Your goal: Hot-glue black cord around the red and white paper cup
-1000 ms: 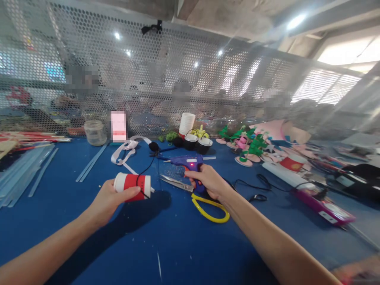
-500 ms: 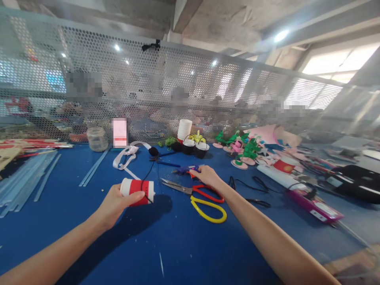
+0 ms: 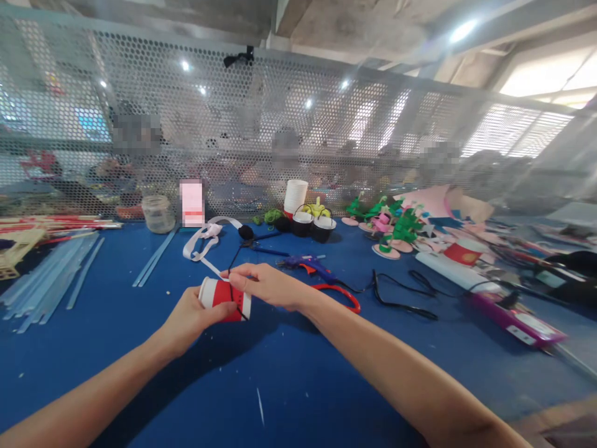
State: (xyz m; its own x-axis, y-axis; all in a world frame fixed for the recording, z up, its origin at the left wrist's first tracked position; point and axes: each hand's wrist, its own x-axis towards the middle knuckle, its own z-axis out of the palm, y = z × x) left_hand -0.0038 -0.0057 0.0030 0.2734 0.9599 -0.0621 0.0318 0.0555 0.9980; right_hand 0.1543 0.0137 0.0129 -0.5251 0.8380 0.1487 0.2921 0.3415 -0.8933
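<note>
Far left, red sticks (image 3: 60, 223) heaped by perforated screen (image 3: 186, 112); translucent strips (image 3: 53, 277) fanned out nearer, clear jar (image 3: 158, 215) upright to their right! Across to right, green ornaments (image 3: 407, 225) on pink discs (image 3: 386, 255), purple power strip (image 3: 515, 320), bright window (image 3: 550, 78) above!

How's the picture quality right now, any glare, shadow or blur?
Head view: ceiling light and window glare white at upper right; head view: dark shadow on the blue table below the red-and-white cup; head view: far right edge smeared, scene behind the perforated screen hazy.

A blue table (image 3: 298, 389) carries a glue gun (image 3: 321, 270), white ribbon (image 3: 213, 231) and translucent sticks (image 3: 56, 270).
</note>
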